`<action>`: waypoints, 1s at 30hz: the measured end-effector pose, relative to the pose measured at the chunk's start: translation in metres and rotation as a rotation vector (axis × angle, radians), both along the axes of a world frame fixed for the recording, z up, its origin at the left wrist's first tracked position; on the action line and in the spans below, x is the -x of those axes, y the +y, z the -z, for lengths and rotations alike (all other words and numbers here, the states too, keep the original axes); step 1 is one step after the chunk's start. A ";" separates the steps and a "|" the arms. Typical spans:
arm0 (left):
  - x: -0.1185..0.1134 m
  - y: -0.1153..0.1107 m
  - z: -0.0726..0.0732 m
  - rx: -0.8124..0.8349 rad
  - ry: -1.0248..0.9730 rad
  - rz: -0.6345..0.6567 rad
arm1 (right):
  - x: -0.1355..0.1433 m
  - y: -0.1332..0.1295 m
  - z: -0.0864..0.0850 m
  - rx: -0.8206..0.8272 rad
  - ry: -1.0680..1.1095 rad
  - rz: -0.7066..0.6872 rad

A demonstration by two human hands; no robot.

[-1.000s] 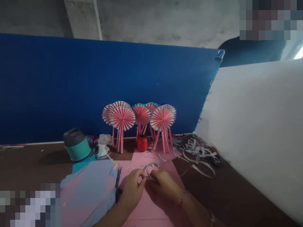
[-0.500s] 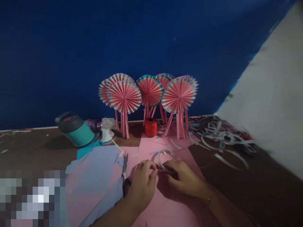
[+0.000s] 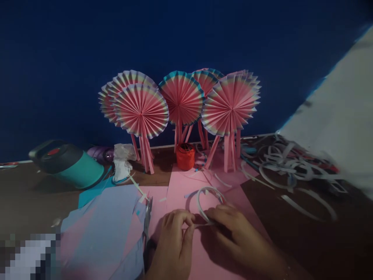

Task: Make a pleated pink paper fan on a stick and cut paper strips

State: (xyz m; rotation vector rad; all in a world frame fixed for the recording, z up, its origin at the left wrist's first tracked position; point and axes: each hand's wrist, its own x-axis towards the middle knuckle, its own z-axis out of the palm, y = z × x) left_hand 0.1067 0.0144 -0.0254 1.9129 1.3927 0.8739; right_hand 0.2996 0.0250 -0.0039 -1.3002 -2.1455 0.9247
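Observation:
A thin white paper strip (image 3: 199, 202) curls up in a loop above the pink paper (image 3: 215, 252). Between thumb and forefinger, my left hand (image 3: 176, 241) pinches one end of it. My right hand (image 3: 239, 229) is closed around the strip where the loop begins; its fingertips are partly hidden. A short straight stretch of strip spans the gap between both hands. Just left of my left hand lie scissors (image 3: 147, 217), blades pointing away, their dark handles partly covered by the hand.
Pink pleated paper fans (image 3: 141, 112) stand along the blue wall (image 3: 180, 35). A red spool (image 3: 185, 157) sits between them. At left are a teal container (image 3: 78, 169), a white crumpled wrapper (image 3: 122, 165) and bluish paper sheets (image 3: 101, 221). Tangled paper strips (image 3: 294, 163) heap at right.
The view has moved closer to the fans and table. Both hands keep their hold on the strip, and the straight stretch between them looks slightly longer.

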 end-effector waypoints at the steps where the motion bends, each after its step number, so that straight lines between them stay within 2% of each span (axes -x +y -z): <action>1: 0.000 0.000 0.000 0.001 -0.008 0.004 | 0.000 0.001 0.000 0.002 0.004 0.000; 12: -0.001 -0.001 -0.004 0.029 -0.003 -0.021 | -0.001 0.000 0.002 -0.050 -0.028 0.007; 19: 0.003 0.000 -0.006 0.114 0.002 -0.015 | -0.005 0.004 0.002 -0.200 -0.114 0.117; 23: 0.004 0.002 -0.003 0.136 -0.018 -0.013 | -0.008 0.006 0.003 -0.210 -0.116 0.156; 30: 0.004 0.005 -0.002 0.147 -0.149 -0.053 | -0.009 0.005 -0.004 -0.174 -0.109 0.092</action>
